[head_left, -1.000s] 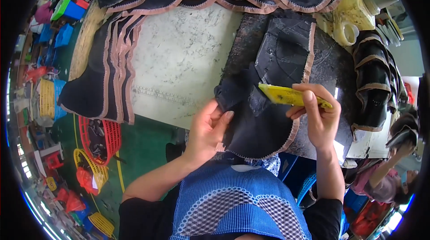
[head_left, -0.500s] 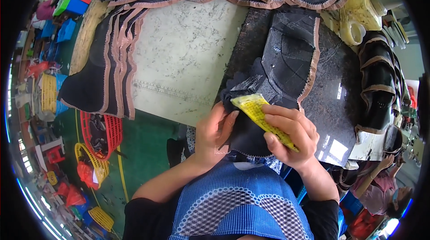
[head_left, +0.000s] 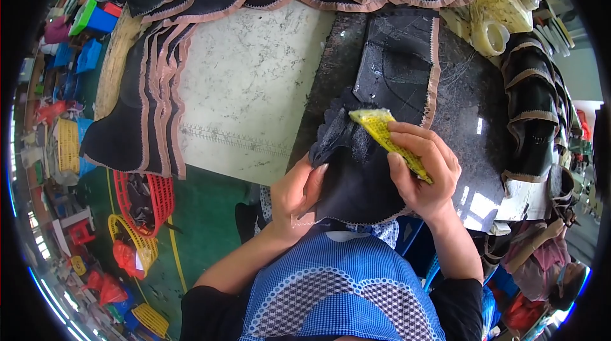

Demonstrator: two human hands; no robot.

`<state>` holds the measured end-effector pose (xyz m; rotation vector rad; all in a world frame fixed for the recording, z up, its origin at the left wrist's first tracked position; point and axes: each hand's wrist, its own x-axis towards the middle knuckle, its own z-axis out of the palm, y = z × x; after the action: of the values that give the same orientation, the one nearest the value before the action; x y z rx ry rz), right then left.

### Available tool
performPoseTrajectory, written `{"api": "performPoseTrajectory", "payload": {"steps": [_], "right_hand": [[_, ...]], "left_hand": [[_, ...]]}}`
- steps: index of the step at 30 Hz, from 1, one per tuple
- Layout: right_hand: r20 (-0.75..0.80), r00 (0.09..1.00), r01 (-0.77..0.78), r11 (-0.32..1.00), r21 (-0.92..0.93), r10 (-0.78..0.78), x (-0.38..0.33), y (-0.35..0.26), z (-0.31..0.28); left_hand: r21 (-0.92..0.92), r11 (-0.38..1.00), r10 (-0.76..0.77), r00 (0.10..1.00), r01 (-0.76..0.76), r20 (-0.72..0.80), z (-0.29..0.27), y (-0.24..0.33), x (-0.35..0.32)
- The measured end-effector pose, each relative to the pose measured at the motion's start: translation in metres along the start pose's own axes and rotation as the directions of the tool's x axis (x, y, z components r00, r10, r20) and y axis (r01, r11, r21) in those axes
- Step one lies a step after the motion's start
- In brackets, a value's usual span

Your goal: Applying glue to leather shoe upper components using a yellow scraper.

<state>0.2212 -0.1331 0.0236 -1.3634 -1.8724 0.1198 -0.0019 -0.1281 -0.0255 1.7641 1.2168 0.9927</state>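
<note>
The person is bending over the counter (head_left: pixel 254 92) and working on a black leather piece (head_left: pixel 356 182) that is lying at its near edge, partly over a dark stone slab (head_left: pixel 464 118). The right hand (head_left: pixel 423 172) is curling closed around a flat yellow tool (head_left: pixel 388 137), whose long axis is running diagonally from the palm up and to the left, so that its blunt free end is resting on the upper part of the black leather piece. The left hand (head_left: pixel 299 191) is lying lower and to the left, its fingers (head_left: pixel 316 172) folded over and pinching the piece's left edge where the leather is curling upward. So the spot being worked is sitting between the two hands, just above the left one and just left of the right one, with the tool tip pointing toward the raised flap. Beyond it, a second black panel with pinkish trim (head_left: pixel 398 67) is lying flat on the slab, and stacks of similar trimmed panels (head_left: pixel 146 112) are overlapping along the counter's far and left sides. A cream plastic jug (head_left: pixel 496 16) is standing at the far right.
</note>
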Motion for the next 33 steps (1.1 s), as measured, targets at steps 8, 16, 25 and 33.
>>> {"api": "performPoseTrajectory", "payload": {"steps": [8, 16, 25, 33], "right_hand": [[0.035, 0.954, -0.288, 0.868, 0.405, 0.299, -0.007, -0.005, -0.008], [0.099, 0.864, -0.488, 0.775, 0.402, 0.494, -0.001, 0.007, -0.02], [0.162, 0.951, -0.306, 0.743, 0.595, 0.262, 0.013, -0.01, -0.004], [0.339, 0.88, -0.469, 0.723, 0.506, 0.333, 0.033, 0.002, -0.026]], "left_hand": [[-0.1, 0.995, -0.013, 1.0, 0.013, 0.0, 0.005, -0.01, -0.004], [-0.088, 0.996, -0.022, 0.999, 0.019, -0.044, 0.007, -0.014, -0.005], [-0.161, 0.987, 0.012, 1.0, -0.015, -0.02, 0.009, -0.012, -0.002], [-0.069, 0.997, 0.04, 0.999, -0.037, 0.036, 0.0, -0.006, 0.0]]}}
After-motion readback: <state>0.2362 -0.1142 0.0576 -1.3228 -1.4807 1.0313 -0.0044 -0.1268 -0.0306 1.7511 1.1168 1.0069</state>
